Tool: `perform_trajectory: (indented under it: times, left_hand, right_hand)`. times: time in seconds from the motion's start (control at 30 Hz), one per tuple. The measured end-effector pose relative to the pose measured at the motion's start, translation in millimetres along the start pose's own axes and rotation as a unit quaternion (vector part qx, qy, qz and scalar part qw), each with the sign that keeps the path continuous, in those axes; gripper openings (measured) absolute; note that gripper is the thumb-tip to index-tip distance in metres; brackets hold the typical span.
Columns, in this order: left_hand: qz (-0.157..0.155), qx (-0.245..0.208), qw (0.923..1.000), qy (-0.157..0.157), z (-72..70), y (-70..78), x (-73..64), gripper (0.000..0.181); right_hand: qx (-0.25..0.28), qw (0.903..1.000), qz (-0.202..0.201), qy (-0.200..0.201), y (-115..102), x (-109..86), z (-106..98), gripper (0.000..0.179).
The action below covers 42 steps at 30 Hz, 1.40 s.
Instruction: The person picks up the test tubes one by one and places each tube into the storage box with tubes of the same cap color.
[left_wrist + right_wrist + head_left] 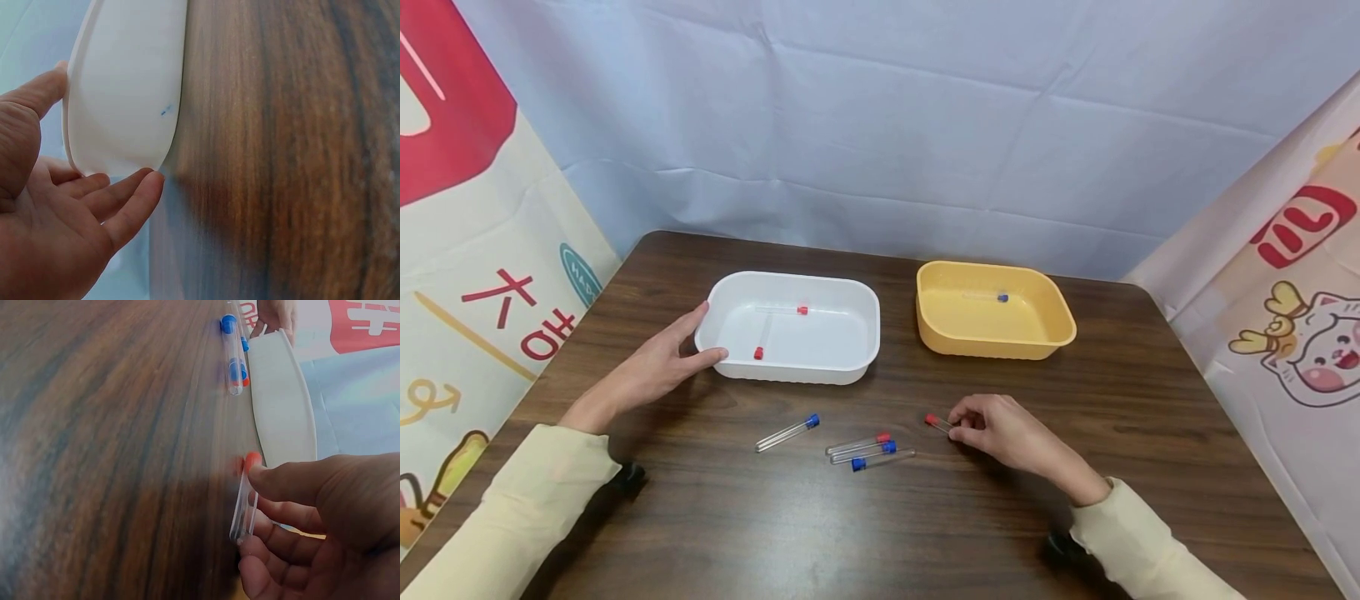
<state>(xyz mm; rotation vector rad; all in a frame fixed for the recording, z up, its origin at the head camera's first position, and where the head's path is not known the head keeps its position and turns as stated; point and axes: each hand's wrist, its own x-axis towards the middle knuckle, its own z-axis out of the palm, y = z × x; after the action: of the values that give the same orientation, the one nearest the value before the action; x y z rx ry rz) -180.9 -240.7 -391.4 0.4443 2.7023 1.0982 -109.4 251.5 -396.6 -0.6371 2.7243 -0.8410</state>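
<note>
My right hand (pixel 1003 429) pinches a red-capped test tube (pixel 244 500) between thumb and fingers, close over the table in front of the yellow tub (pixel 996 346). In the right wrist view the thumb lies near the cap. My left hand (pixel 658 362) holds the left end of the white tub (pixel 793 375), thumb at the rim and fingers along the outer wall (pixel 125 94). Two red-capped test tubes (pixel 760 337) lie inside the white tub. The yellow tub holds one blue-capped test tube (pixel 988 297).
A blue-capped test tube (pixel 786 433) lies on the brown table (pixel 715 517) before the white tub. Beside it, one red-capped tube (pixel 857 444) and two blue-capped tubes (pixel 891 457) lie bunched together. A pale cloth (pixel 910 133) hangs behind the table.
</note>
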Motion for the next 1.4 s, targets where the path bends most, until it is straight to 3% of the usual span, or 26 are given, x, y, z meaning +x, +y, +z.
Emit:
perform_trajectory:
  times: [0.63, 1.07, 1.4]
  left_hand:
    - [-0.007, -0.003, 1.0, -0.004, 1.4, 0.1, -0.6, 0.099]
    - [-0.006, -0.007, 0.9999, -0.004, 1.6, -0.9, -1.2, 0.099]
    - [-0.006, -0.006, 1.0, -0.001, 1.4, -1.0, -0.9, 0.099]
  right_hand:
    - [-0.005, 0.9978, 0.06, 0.027, -5, 6.6, 6, 0.008]
    - [-0.006, 0.996, 0.077, 0.045, -13, 9.9, 9, 0.01]
    - [0.01, 0.9918, 0.122, 0.037, -20, 12.3, 11, 0.017]
